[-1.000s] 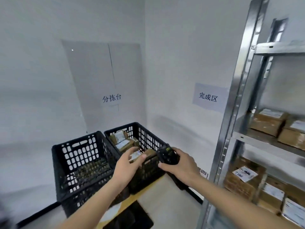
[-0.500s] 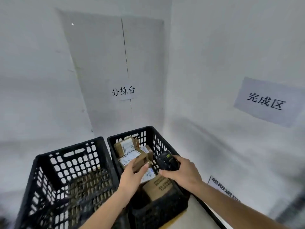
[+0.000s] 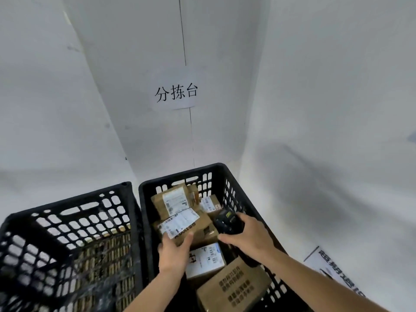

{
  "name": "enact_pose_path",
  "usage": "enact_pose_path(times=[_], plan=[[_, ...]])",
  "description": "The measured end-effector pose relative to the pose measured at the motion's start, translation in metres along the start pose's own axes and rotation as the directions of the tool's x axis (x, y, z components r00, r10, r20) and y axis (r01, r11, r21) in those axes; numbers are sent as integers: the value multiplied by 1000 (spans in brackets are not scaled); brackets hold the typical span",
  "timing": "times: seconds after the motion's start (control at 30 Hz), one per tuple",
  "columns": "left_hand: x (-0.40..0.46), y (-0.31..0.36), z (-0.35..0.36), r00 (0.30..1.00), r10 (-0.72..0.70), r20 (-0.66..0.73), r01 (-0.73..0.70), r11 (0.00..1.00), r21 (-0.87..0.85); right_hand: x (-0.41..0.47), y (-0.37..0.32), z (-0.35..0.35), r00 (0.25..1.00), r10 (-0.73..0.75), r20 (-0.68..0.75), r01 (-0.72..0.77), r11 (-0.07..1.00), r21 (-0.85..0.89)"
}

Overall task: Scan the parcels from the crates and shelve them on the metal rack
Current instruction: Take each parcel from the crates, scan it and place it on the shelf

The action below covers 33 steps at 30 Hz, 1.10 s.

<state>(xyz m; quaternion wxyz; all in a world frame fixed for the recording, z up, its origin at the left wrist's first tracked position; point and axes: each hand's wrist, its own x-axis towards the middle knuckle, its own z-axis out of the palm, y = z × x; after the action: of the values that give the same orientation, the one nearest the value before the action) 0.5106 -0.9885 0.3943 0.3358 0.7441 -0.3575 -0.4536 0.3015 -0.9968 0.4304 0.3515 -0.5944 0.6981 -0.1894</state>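
In the right-hand crate (image 3: 227, 176), a labelled parcel (image 3: 180, 224) lying on top of the other parcels was gripped at its near edge by the left hand (image 3: 173, 253). A black scanner (image 3: 227, 221) was held in the right hand (image 3: 249, 239), just beside it. The label would best be tilted flat toward the scanner before the parcel was lifted out.

Two black plastic crates stand side by side: the left crate (image 3: 67, 239) and the right crate (image 3: 184, 176). In the right one, at least six cardboard parcels show; others may lie hidden beneath. One is printed brown (image 3: 234, 287), one label-topped (image 3: 203, 260). One black handheld scanner (image 3: 227, 221). Two hands. Two paper signs: one on the wall (image 3: 175, 92), one lower right (image 3: 333, 264).
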Motion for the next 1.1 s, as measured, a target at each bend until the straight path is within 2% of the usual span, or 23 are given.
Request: enact_pose_path(times=[0.13,0.33,0.5,0.7,1.0,1.1], plan=[[20,0,-2,1000,-10,-26,10,1000,-20,34,-4,13,997,-23,75,19,998,53],[40,-3,9,990,-111,-84,107,993,-57,71,-7,40,986,8,168,-23,996,88],[52,-16,11,988,-142,-66,139,989,-52,74,-6,56,981,29,190,-46,995,86],[43,-13,10,987,-152,-57,149,987,-63,59,-6,39,975,51,216,-69,995,77],[7,-21,3,987,-158,-10,158,982,99,-17,-11,7,993,47,112,-49,999,11],[-14,-17,-6,988,-147,39,144,987,64,-58,-18,-4,999,48,21,-49,998,41]])
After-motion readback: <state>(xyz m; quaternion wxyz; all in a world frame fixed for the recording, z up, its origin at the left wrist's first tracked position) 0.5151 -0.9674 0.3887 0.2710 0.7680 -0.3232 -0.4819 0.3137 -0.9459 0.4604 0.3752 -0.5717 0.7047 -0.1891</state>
